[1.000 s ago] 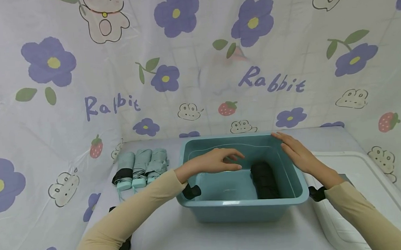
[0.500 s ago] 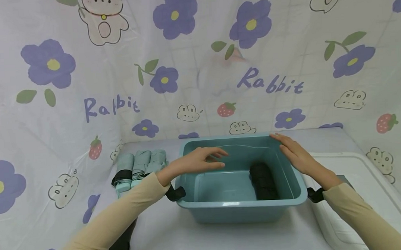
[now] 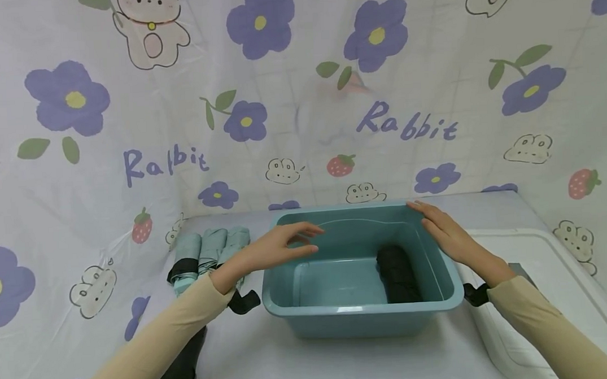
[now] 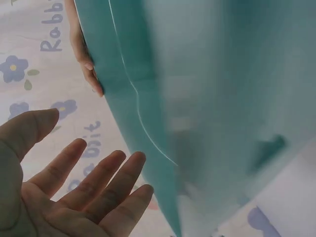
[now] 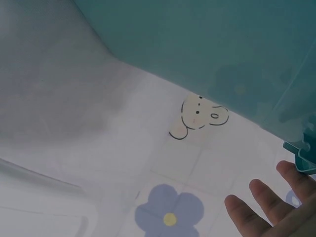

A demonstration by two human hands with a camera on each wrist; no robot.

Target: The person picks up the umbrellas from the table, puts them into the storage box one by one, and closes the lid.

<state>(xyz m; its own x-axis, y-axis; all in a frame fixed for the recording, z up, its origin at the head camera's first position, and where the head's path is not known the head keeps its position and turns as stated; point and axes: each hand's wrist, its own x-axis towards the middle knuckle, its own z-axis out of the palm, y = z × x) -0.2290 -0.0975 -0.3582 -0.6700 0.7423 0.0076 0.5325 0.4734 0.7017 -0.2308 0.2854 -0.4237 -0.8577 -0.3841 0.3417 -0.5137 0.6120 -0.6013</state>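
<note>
The teal storage bin (image 3: 362, 309) is smooth plastic (glossy in front), like the white lid (image 3: 566, 274); the pale-green folded umbrellas (image 3: 214, 246) are creased cloth, the black bundle (image 3: 400, 276) inside matt cloth.

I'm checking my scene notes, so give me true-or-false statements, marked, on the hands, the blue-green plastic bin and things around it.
1. The right hand touches the rim of the blue-green rectangular plastic bin. True.
2. A black rolled fabric bundle lies in the bin. True.
3. The left hand grips that black bundle. False: the left hand holds nothing.
4. A white round-cornered plastic panel lies right of the bin. True.
5. Three pale green folded fabric bundles lie inside the bin. False: these three bundles lie left of it.
</note>
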